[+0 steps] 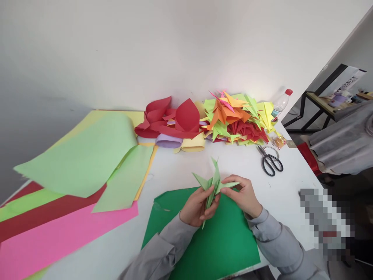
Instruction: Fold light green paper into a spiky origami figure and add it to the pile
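Head view: above the dark green sheet [227,237] at the near side of the worktop [287,202], the light green folded paper [216,179] is gripped around its middle by the left hand [196,207], and its right point is pinched by the right hand [243,194]. Thin points could be torn by hard pulling; folds could be sprung open by a loosened left grip.

Both grey-sleeved forearms are slanting inward from below, the left forearm [167,249] and right forearm [278,237] ending in bare wrists, while the left hand [198,207] is gripping with thumb and curled fingers and the right hand [244,194] is pinching leftward between thumb and index finger.
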A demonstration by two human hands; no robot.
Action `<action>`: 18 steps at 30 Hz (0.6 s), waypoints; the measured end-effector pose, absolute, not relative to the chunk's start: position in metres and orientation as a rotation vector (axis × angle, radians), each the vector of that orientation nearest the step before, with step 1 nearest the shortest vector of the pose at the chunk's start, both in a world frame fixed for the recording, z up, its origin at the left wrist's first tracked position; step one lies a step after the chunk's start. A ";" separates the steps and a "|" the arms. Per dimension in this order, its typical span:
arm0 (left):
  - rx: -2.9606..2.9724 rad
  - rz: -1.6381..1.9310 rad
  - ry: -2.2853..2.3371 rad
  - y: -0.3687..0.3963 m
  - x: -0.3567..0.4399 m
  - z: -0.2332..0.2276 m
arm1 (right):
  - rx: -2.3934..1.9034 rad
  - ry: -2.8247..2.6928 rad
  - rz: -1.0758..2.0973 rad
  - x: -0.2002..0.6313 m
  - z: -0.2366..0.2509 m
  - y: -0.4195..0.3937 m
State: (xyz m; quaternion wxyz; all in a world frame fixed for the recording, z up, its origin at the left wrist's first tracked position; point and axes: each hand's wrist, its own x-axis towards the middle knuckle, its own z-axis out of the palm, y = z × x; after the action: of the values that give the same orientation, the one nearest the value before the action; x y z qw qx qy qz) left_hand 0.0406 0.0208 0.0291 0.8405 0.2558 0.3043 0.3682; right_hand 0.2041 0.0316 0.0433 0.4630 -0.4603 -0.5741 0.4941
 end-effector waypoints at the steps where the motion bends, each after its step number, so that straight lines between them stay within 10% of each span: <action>1: 0.517 0.771 0.628 0.021 0.040 0.029 | -1.137 -1.404 1.235 0.204 0.043 0.032; 18: 0.530 0.863 0.824 0.017 0.047 0.023 | -1.176 -1.190 1.481 0.205 0.037 0.036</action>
State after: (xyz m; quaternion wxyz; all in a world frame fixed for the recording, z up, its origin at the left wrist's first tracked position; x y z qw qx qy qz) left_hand 0.0467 0.0166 0.0233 0.7943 0.2464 0.3834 0.4016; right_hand 0.2050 0.0361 0.0372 0.4381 -0.4731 -0.4787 0.5959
